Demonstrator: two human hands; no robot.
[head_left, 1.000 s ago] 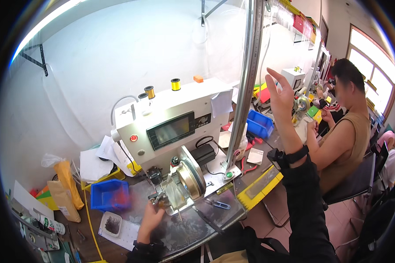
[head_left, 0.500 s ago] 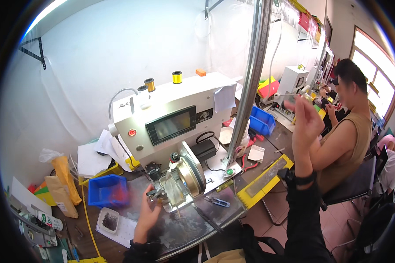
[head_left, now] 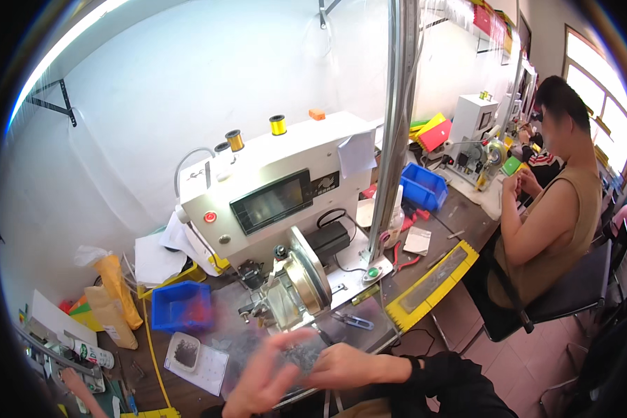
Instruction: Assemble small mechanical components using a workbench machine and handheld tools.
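Observation:
My left hand (head_left: 266, 380) is over the front of the worktable, fingers apart and somewhat smeared by motion, holding nothing I can see. Close beside it, my right hand (head_left: 345, 366) has its fingers curled together near the table's front edge; anything pinched in them is too small to make out. Both hands are just in front of a white winding machine (head_left: 285, 202), below its round metal head (head_left: 303, 279). A dark screen (head_left: 272, 202) sits on the machine's front, and spools of yellow wire (head_left: 277, 125) stand on its top.
A blue bin (head_left: 181, 306) and a white dish of small dark parts (head_left: 186, 352) lie left. Right are blue snips (head_left: 354, 320), red-handled pliers (head_left: 404, 259), a yellow-edged tray (head_left: 432, 289) and a metal post (head_left: 396, 139). A co-worker (head_left: 557, 202) sits right; another person's hand (head_left: 73, 382) shows lower left.
My right hand has come down from its raised place at the right to the table front. My left hand has left the machine's head and moved nearer, beside the right.

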